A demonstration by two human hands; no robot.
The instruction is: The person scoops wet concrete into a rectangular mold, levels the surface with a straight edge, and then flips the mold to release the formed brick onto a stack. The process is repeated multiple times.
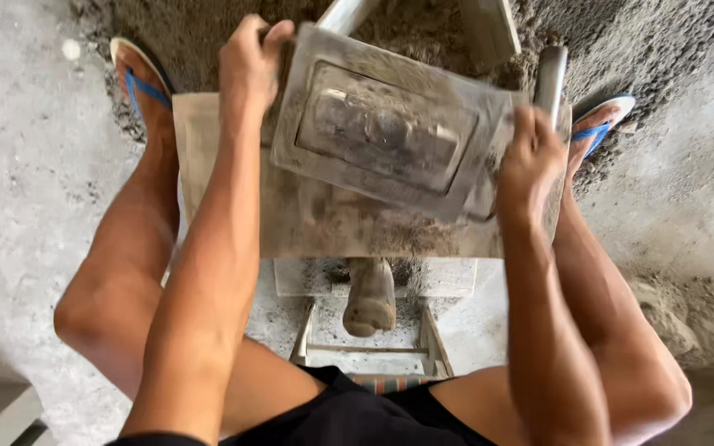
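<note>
Between both hands, dusty, perhaps metal mould (386, 132)

The rectangular mould (386, 124) was grey metal, smeared with pale dust and darker grey streaks across its raised centre panel. The flat board (225, 190) beneath it was light brown, mottled with dark grey grit towards its near edge. The sand heap (208, 33) behind was dark grey-brown and granular. The floor (18, 165) was pale grey concrete with faint specks. The sandals (138, 83) had blue straps on whitish soles. The shorts (349, 413) were black. The wooden handle (371, 297) below the board was dull brown, dust-coated.
</note>
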